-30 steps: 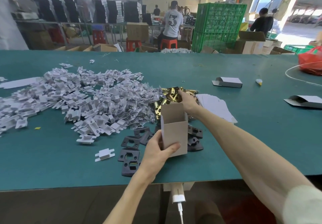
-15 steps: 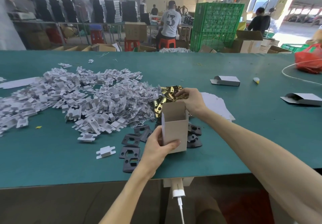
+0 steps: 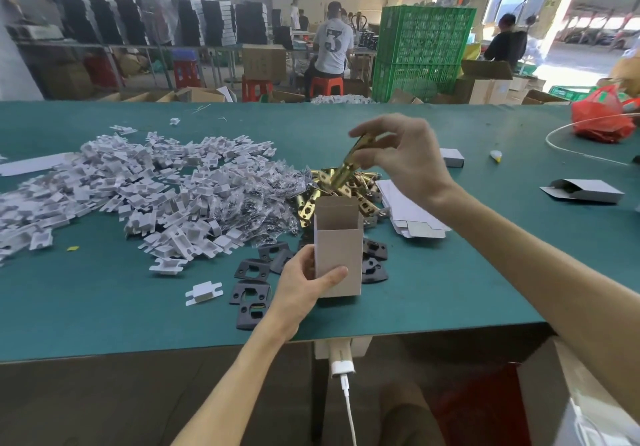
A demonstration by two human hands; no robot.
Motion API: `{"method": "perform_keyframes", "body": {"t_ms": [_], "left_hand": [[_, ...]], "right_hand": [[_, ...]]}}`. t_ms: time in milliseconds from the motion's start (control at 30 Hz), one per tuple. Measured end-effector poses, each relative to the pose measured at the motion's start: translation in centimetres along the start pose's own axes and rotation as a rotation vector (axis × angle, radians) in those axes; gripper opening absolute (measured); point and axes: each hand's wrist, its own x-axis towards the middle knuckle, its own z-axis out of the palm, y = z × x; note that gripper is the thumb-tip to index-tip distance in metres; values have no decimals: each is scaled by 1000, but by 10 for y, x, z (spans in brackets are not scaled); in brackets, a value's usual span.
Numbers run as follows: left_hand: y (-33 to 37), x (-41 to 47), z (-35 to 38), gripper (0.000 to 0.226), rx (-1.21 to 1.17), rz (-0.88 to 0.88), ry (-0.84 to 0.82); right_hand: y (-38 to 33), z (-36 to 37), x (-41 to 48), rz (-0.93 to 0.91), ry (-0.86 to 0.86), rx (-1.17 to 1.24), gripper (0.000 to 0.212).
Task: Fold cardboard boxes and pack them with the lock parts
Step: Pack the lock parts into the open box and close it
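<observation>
In the head view, the left hand (image 3: 304, 279) grips a small cardboard box (image 3: 341, 251) standing upright near the front edge of the green desk (image 3: 485, 272). The thumb lies across its near face and the fingers wrap the left side, seemingly to keep the open top level and stop the light carton tipping. Directly above the opening, at twelve o'clock from the box, the right hand (image 3: 405, 154) pinches a brass latch (image 3: 346, 165) by its upper end. The latch hangs slanted with its lower end just over the rim, which looks like lining it up to slide in lengthwise. Supplies sit close around the box, probably for short reaches: the heap of brass parts (image 3: 311, 199) is just behind at twelve o'clock, a big spread of white card inserts (image 3: 138, 185) at ten, black plates (image 3: 251, 293) at eight o'clock touching the left wrist area, and flat unfolded cartons (image 3: 405, 203) at two. The box looks folded but not yet filled or closed.
</observation>
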Motion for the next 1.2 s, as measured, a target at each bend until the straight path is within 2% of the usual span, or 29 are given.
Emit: {"method": "perform_keyframes", "body": {"t_ms": [167, 367, 667, 900, 1000, 1100, 1200], "left_hand": [[0, -1, -1, 53, -35, 15, -7], [-1, -1, -3, 50, -51, 15, 0], [-1, 0, -1, 50, -4, 22, -47], [-3, 1, -2, 41, -24, 4, -31], [-3, 1, -3, 38, -23, 3, -33], [-5, 2, -3, 36, -10, 0, -27], [-7, 3, -2, 37, -15, -6, -8]], "right_hand": [[0, 21, -19, -35, -197, -272, 27], [-2, 20, -21, -46, -246, -318, 27], [0, 41, -37, -14, -545, -409, 16], [3, 55, -40, 50, -708, -491, 31], [2, 57, -41, 35, -712, -535, 44], [2, 56, -42, 11, -711, -572, 45], [-6, 60, -49, -91, -584, -785, 44]]}}
